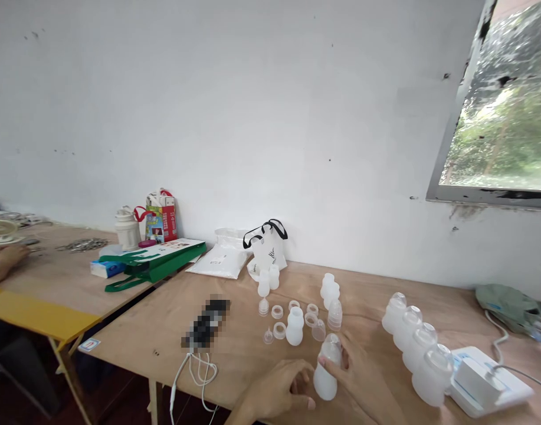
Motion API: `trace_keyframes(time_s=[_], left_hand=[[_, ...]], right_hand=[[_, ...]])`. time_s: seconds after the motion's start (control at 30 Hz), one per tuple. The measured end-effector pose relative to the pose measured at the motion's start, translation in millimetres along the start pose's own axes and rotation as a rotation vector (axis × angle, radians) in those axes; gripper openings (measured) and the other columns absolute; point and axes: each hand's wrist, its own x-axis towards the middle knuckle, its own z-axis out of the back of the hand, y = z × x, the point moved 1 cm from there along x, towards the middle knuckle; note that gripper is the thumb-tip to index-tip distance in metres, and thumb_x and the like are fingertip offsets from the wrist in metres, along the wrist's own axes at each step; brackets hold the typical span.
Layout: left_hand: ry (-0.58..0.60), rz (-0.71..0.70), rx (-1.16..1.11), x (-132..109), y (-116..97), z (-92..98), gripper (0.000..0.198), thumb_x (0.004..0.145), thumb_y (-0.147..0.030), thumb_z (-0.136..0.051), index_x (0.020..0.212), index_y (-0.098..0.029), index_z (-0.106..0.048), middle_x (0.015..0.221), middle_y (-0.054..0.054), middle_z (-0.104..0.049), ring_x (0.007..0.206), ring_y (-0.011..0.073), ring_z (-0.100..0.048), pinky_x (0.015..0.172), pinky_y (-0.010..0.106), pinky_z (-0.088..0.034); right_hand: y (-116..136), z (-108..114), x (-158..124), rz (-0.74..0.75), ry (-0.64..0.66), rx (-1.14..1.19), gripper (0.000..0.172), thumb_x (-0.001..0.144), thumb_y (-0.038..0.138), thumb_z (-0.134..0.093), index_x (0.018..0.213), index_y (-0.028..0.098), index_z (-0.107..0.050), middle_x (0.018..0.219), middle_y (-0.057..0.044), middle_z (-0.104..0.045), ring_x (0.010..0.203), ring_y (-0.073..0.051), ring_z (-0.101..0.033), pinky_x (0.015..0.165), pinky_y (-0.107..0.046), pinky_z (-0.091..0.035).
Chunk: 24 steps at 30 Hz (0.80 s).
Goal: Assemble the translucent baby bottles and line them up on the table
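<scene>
My right hand [358,375] is wrapped round a white plastic bottle [327,369] with a clear cap, tilted just above the near edge of the plywood table [164,330]. My left hand [276,392] rests beside the bottle's base, fingers curled, thumb close to it; I cannot tell whether it grips the bottle. Just beyond lie several small white bottles [295,326], loose rings [278,311] and clear caps [318,330].
A row of several capped bottles [414,345] lies at the right, next to a white device [482,378] with a cable. A blurred dark object [206,323] with a white cord lies left. Bags [265,248] stand by the wall. Another person's hand [7,257] rests on the left table.
</scene>
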Motion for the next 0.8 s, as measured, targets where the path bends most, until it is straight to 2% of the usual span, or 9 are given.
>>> trace_keyframes(time_s=[0.1, 0.23, 0.37, 0.47, 0.6, 0.8], left_hand=[[-0.044, 0.009, 0.108, 11, 13, -17.9, 0.032, 0.083, -0.035, -0.081, 0.113, -0.026, -0.073, 0.108, 0.0, -0.069, 0.095, 0.0191, -0.06, 0.086, 0.026, -0.043], [-0.065, 0.01, 0.222, 19, 13, -32.7, 0.022, 0.087, -0.037, -0.078, 0.106, -0.027, -0.075, 0.094, -0.002, -0.07, 0.088, 0.0176, -0.063, 0.079, 0.025, -0.041], [-0.096, 0.021, 0.23, 21, 4, -33.3, 0.012, 0.09, -0.031, -0.072, 0.1, -0.026, -0.077, 0.088, -0.003, -0.072, 0.08, 0.0154, -0.062, 0.071, 0.025, -0.038], [-0.129, 0.036, 0.242, 21, 1, -32.1, 0.013, 0.092, -0.03, -0.067, 0.097, -0.024, -0.078, 0.087, -0.002, -0.073, 0.079, 0.0159, -0.062, 0.07, 0.025, -0.037], [-0.147, 0.037, 0.243, 21, 1, -32.5, 0.012, 0.092, -0.028, -0.066, 0.095, -0.024, -0.078, 0.087, -0.002, -0.074, 0.08, 0.0159, -0.063, 0.069, 0.024, -0.036], [-0.145, 0.037, 0.253, 22, 3, -33.5, 0.013, 0.094, -0.029, -0.067, 0.098, -0.025, -0.078, 0.09, -0.002, -0.075, 0.082, 0.016, -0.064, 0.07, 0.024, -0.036]], right_hand=[[-14, 15, 2, -0.05, 0.047, -0.04, 0.036, 0.086, 0.06, -0.058, 0.093, 0.025, -0.065, 0.092, -0.004, -0.071, 0.087, -0.024, -0.066, 0.076, -0.032, -0.05], [-29, 32, 4, -0.184, 0.02, -0.105, 0.054, 0.084, 0.068, -0.055, 0.116, 0.025, -0.063, 0.083, -0.004, -0.07, 0.085, -0.03, -0.069, 0.076, -0.039, -0.05], [-45, 48, 5, -0.204, -0.049, -0.207, 0.05, 0.088, 0.065, -0.046, 0.116, 0.027, -0.063, 0.1, -0.007, -0.073, 0.093, -0.031, -0.071, 0.077, -0.04, -0.051], [-59, 57, 6, -0.188, -0.115, -0.24, 0.048, 0.089, 0.058, -0.045, 0.124, 0.029, -0.06, 0.113, -0.006, -0.07, 0.091, -0.028, -0.071, 0.075, -0.039, -0.052], [-71, 59, 7, -0.172, -0.236, -0.283, 0.049, 0.093, 0.052, -0.036, 0.133, 0.029, -0.055, 0.128, -0.007, -0.062, 0.082, -0.024, -0.069, 0.073, -0.039, -0.052], [-84, 45, 16, -0.189, -0.398, -0.3, 0.053, 0.099, 0.053, -0.027, 0.129, 0.024, -0.06, 0.138, -0.013, -0.056, 0.101, -0.029, -0.069, 0.076, -0.04, -0.051]])
